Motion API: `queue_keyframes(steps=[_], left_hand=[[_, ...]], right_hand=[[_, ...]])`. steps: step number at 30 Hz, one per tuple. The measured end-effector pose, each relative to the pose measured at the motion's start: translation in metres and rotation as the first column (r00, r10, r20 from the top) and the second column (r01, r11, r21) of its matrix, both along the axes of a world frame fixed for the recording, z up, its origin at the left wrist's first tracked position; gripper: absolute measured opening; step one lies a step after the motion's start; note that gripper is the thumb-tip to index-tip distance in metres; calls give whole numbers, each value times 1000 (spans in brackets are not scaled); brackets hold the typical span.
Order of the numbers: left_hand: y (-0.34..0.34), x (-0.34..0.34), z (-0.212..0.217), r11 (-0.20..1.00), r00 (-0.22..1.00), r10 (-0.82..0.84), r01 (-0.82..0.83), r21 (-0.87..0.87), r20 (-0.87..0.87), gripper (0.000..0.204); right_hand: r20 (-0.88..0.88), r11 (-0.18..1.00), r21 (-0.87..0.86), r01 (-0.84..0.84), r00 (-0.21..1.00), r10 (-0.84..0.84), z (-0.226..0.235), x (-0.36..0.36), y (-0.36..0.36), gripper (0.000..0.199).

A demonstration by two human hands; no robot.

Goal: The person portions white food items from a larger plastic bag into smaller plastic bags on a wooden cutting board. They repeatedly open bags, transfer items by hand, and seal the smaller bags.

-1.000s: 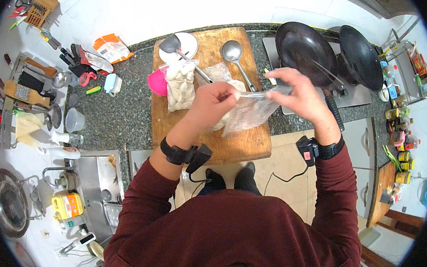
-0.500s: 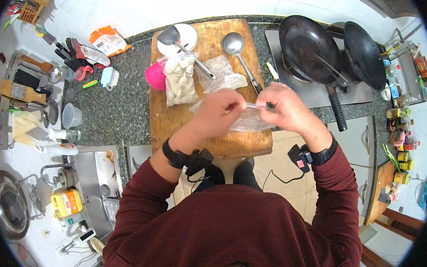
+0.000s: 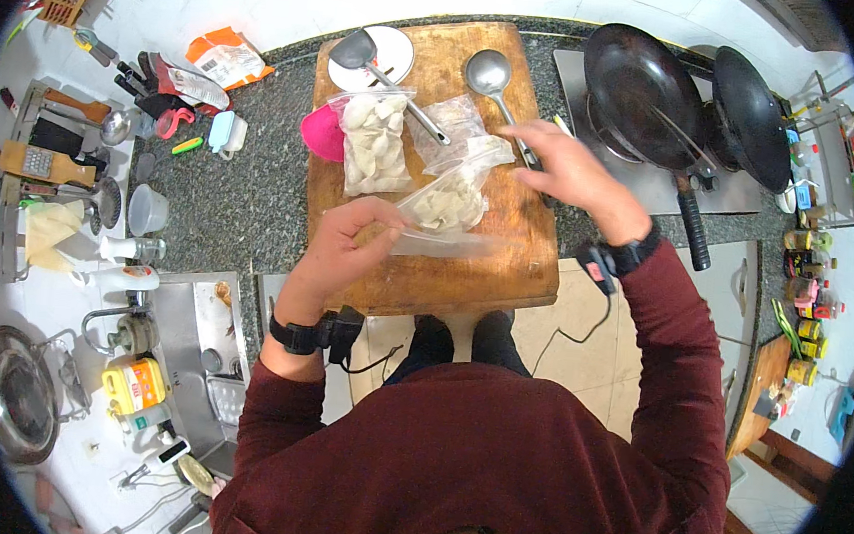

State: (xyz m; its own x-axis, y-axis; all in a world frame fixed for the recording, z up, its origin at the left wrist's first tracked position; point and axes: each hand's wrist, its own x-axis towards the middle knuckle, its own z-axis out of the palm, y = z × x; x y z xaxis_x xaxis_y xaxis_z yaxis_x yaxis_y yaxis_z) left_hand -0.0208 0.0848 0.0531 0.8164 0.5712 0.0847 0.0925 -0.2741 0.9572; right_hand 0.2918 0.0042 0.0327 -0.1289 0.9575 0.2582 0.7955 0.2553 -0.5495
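Observation:
My left hand (image 3: 346, 251) pinches the near left corner of a clear zip bag (image 3: 447, 203). Pale dumplings lie in this bag, which rests on a thick wooden cutting board (image 3: 415, 286). My right hand (image 3: 577, 176) is off the bag, fingers stretched out and apart with nothing between them, over the end of the ladle handle. Left of the bag stands a fuller clear bag of dumplings (image 3: 374, 147). Behind it a thin clear plastic bag (image 3: 448, 123) lies crumpled. A steel ladle (image 3: 488, 73) and a dark spatula (image 3: 354, 48) rest farther back.
A white plate (image 3: 394, 49) lies under the spatula, and a pink bowl-like thing (image 3: 322, 134) sits beside the fuller bag. To the right, a black wok (image 3: 642, 83) and a second dark pan (image 3: 750, 117) stand on the stove. At the left are a utensil rack and a sink (image 3: 196, 334).
My right hand has let go of the bag's top edge and moved up and right. My left hand has moved left and down, still at the bag. The view has shifted slightly.

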Motion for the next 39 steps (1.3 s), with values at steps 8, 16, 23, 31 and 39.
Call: queue_keyframes(steps=[8, 16, 23, 31, 39], left_hand=[[-15, -18, -10, 959, 994, 106, -100, -265, 9, 8], [-24, -4, -19, 898, 934, 318, -241, -368, 165, 12], [-5, 3, 3, 931, 902, 359, -363, -28, 239, 18], [10, 71, 49, 850, 895, 416, -446, 282, 163, 21], [10, 101, 68, 997, 994, 64, -67, 31, 93, 18]], right_hand=[[418, 966, -241, 97, 908, 13, -49, -4, 43, 75], [293, 973, -15, 231, 931, -217, -78, -1, 52, 17], [38, 954, -64, 291, 956, -289, 51, 28, 32, 24], [-352, 960, -258, 112, 914, -201, 137, 20, -22, 20], [-392, 932, -360, 39, 900, -189, 148, 27, -51, 17]])
